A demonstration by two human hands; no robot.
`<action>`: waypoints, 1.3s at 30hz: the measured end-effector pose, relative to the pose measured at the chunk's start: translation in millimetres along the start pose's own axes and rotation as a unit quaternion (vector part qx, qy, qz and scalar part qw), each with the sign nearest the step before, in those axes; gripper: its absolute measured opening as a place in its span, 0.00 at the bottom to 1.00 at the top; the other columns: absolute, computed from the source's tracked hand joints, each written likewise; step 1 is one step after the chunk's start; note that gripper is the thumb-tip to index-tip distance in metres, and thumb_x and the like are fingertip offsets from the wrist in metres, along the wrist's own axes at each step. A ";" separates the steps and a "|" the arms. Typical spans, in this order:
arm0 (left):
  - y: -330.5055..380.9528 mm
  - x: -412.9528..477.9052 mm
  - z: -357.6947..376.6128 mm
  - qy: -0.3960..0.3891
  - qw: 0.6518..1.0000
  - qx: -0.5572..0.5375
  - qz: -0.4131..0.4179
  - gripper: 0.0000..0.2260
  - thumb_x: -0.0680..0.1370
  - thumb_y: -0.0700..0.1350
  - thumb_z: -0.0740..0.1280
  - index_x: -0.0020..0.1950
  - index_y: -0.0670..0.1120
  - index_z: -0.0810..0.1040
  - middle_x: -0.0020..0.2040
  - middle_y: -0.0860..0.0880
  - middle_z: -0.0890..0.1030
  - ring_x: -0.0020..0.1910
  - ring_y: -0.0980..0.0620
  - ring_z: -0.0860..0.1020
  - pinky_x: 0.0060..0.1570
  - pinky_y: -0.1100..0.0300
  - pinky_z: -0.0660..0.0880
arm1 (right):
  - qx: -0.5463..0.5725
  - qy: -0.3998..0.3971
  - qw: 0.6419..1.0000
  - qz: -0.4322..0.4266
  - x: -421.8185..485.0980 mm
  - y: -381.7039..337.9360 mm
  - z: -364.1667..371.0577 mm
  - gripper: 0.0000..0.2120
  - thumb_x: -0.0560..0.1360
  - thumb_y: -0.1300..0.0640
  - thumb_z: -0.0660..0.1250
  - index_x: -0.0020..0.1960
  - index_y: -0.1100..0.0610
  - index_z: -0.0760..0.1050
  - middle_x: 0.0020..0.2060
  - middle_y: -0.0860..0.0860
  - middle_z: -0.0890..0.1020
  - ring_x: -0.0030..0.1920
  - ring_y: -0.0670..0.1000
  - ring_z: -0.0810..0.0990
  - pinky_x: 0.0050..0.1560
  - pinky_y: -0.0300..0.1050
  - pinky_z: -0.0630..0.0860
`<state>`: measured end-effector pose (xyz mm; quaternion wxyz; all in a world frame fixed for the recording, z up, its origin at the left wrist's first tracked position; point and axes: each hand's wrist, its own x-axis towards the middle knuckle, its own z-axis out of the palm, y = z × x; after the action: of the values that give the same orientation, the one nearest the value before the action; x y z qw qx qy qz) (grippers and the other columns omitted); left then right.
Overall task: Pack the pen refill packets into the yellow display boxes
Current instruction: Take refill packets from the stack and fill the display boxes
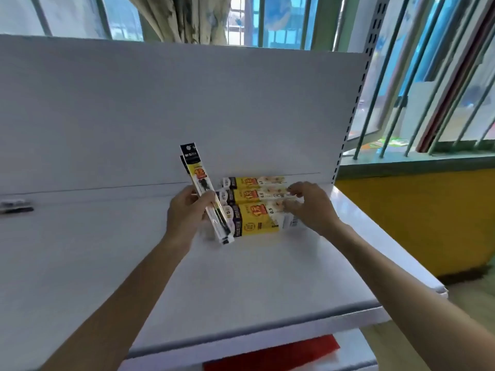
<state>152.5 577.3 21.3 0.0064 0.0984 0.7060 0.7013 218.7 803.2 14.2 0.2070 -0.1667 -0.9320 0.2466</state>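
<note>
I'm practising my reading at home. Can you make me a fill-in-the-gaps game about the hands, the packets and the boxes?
The left hand grips pen refill packets; the right hand touches the ____ boxes.
There are ____ boxes, side by side.
They lie on a ____ shelf.
Missing words: yellow, three, white.

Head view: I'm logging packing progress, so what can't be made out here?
All in the head view:
- Insides of the yellow display boxes: right ends covered by the right hand.
- Number of refill packets in the left hand: they overlap, blurred.
- Dark objects at the left of the shelf: blurred, too small.
- Box print: too small to read.
</note>
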 end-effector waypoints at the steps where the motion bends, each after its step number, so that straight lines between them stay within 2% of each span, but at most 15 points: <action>1: -2.9 0.8 -7.7 0.034 0.999 0.024 0.008 0.05 0.75 0.41 0.67 0.40 0.49 0.76 0.35 0.51 0.79 0.33 0.57 0.76 0.34 0.66 0.74 | -0.030 -0.026 0.999 -0.034 6.8 -1.6 7.0 0.19 0.72 0.48 0.68 0.59 0.56 0.75 0.56 0.53 0.77 0.57 0.53 0.74 0.55 0.50 0.74; 5: -10.6 -6.0 -27.5 0.160 0.981 0.103 0.039 0.04 0.73 0.45 0.69 0.43 0.49 0.75 0.35 0.52 0.80 0.36 0.53 0.76 0.43 0.58 0.74 | -0.116 -0.078 0.979 -0.150 21.1 -2.7 21.9 0.36 0.64 0.27 0.55 0.56 0.53 0.77 0.59 0.51 0.77 0.60 0.53 0.72 0.55 0.51 0.71; 7: -9.6 -12.5 -30.7 0.201 0.968 0.136 0.060 0.06 0.73 0.46 0.69 0.46 0.47 0.74 0.34 0.54 0.78 0.35 0.55 0.76 0.40 0.60 0.72 | -0.125 -0.073 0.971 -0.191 26.3 3.3 21.5 0.42 0.60 0.24 0.49 0.56 0.53 0.77 0.60 0.51 0.76 0.62 0.53 0.72 0.56 0.51 0.70; 9: -7.9 -19.7 -31.6 0.238 0.957 0.152 0.071 0.06 0.73 0.47 0.69 0.46 0.47 0.74 0.35 0.55 0.76 0.35 0.57 0.75 0.37 0.61 0.70 | -0.130 -0.089 0.961 -0.227 29.4 9.6 18.9 0.44 0.58 0.23 0.49 0.58 0.52 0.77 0.61 0.50 0.76 0.64 0.52 0.69 0.59 0.51 0.68; 12: -7.6 -28.9 -30.0 0.301 0.941 0.140 0.067 0.07 0.74 0.48 0.69 0.43 0.46 0.73 0.36 0.53 0.77 0.37 0.53 0.76 0.39 0.59 0.71 | -0.147 -0.131 0.938 -0.286 30.4 15.0 14.7 0.40 0.61 0.25 0.57 0.62 0.51 0.75 0.62 0.49 0.74 0.66 0.52 0.66 0.61 0.48 0.66; 14: -5.5 -33.8 -26.7 0.333 0.934 0.111 0.060 0.08 0.73 0.48 0.69 0.40 0.47 0.71 0.37 0.52 0.77 0.36 0.54 0.77 0.42 0.57 0.73 | -0.149 -0.150 0.929 -0.305 31.3 15.5 11.1 0.32 0.66 0.32 0.66 0.62 0.51 0.73 0.62 0.49 0.73 0.66 0.51 0.66 0.61 0.47 0.66; 17: -0.8 -40.5 -21.7 0.366 0.927 0.064 0.054 0.10 0.73 0.46 0.70 0.38 0.51 0.69 0.36 0.53 0.77 0.35 0.58 0.78 0.47 0.54 0.75 | -0.148 -0.169 0.924 -0.310 31.2 10.7 4.0 0.28 0.66 0.37 0.70 0.58 0.52 0.71 0.58 0.48 0.74 0.62 0.50 0.68 0.51 0.44 0.68; 19: 3.6 -44.8 -17.3 0.372 0.926 0.034 0.052 0.09 0.73 0.45 0.70 0.39 0.51 0.70 0.37 0.53 0.77 0.35 0.58 0.78 0.48 0.53 0.75 | -0.131 -0.168 0.926 -0.312 27.0 9.1 1.6 0.26 0.65 0.38 0.71 0.56 0.51 0.70 0.55 0.47 0.75 0.57 0.50 0.69 0.45 0.42 0.65; 22: 15.9 -48.6 -8.3 0.371 0.925 0.035 0.073 0.08 0.73 0.45 0.69 0.39 0.52 0.71 0.38 0.53 0.78 0.35 0.58 0.79 0.46 0.57 0.74 | -0.077 -0.133 0.938 -0.311 21.4 8.0 -0.6 0.26 0.65 0.39 0.72 0.55 0.51 0.69 0.51 0.45 0.73 0.53 0.47 0.69 0.44 0.42 0.65; 28: 43.2 -48.8 6.5 0.388 0.907 0.097 0.133 0.07 0.72 0.46 0.70 0.45 0.46 0.74 0.39 0.54 0.78 0.37 0.58 0.79 0.35 0.73 0.71 | 0.035 -0.108 0.944 -0.310 15.0 -1.3 -6.3 0.25 0.63 0.43 0.76 0.50 0.52 0.66 0.45 0.44 0.69 0.46 0.46 0.67 0.41 0.41 0.62; 30: 47.6 -47.9 8.0 0.394 0.903 0.099 0.140 0.10 0.72 0.47 0.71 0.46 0.44 0.75 0.40 0.51 0.80 0.38 0.55 0.80 0.38 0.70 0.73 | 0.040 -0.106 0.943 -0.313 13.4 -1.1 -7.3 0.26 0.63 0.43 0.76 0.51 0.52 0.66 0.45 0.44 0.69 0.46 0.46 0.67 0.41 0.42 0.62; 33: 52.7 -48.2 14.9 0.381 0.909 0.102 0.133 0.12 0.70 0.50 0.72 0.43 0.44 0.74 0.41 0.46 0.82 0.40 0.49 0.82 0.44 0.56 0.78 | 0.040 -0.097 0.945 -0.309 13.9 1.0 -8.5 0.27 0.63 0.43 0.75 0.52 0.53 0.67 0.47 0.43 0.68 0.48 0.45 0.66 0.42 0.42 0.64; 34: 54.5 -49.4 18.0 0.378 0.909 0.106 0.137 0.12 0.70 0.50 0.72 0.42 0.45 0.73 0.41 0.47 0.81 0.39 0.51 0.81 0.43 0.58 0.78 | 0.045 -0.093 0.946 -0.307 13.9 1.8 -8.8 0.27 0.63 0.43 0.75 0.53 0.53 0.67 0.47 0.43 0.68 0.48 0.45 0.66 0.43 0.42 0.64; 36: 60.7 -54.4 26.2 0.372 0.907 0.126 0.154 0.11 0.71 0.48 0.72 0.40 0.47 0.71 0.37 0.52 0.78 0.34 0.61 0.78 0.36 0.70 0.73 | 0.059 -0.089 0.947 -0.302 12.5 3.3 -9.4 0.28 0.62 0.43 0.76 0.53 0.53 0.67 0.47 0.43 0.68 0.49 0.45 0.66 0.44 0.42 0.66; 39: 63.1 -61.3 37.0 0.332 0.905 0.214 0.158 0.11 0.71 0.48 0.72 0.43 0.45 0.73 0.35 0.57 0.75 0.33 0.63 0.75 0.32 0.72 0.69 | 0.081 -0.088 0.947 -0.297 8.2 5.7 -11.1 0.27 0.62 0.43 0.76 0.52 0.53 0.67 0.47 0.43 0.69 0.49 0.45 0.67 0.44 0.42 0.67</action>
<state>226.2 604.6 75.3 -0.3611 -0.0308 0.7756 0.5168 218.0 815.6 22.5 0.2012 0.1572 -0.9306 0.2623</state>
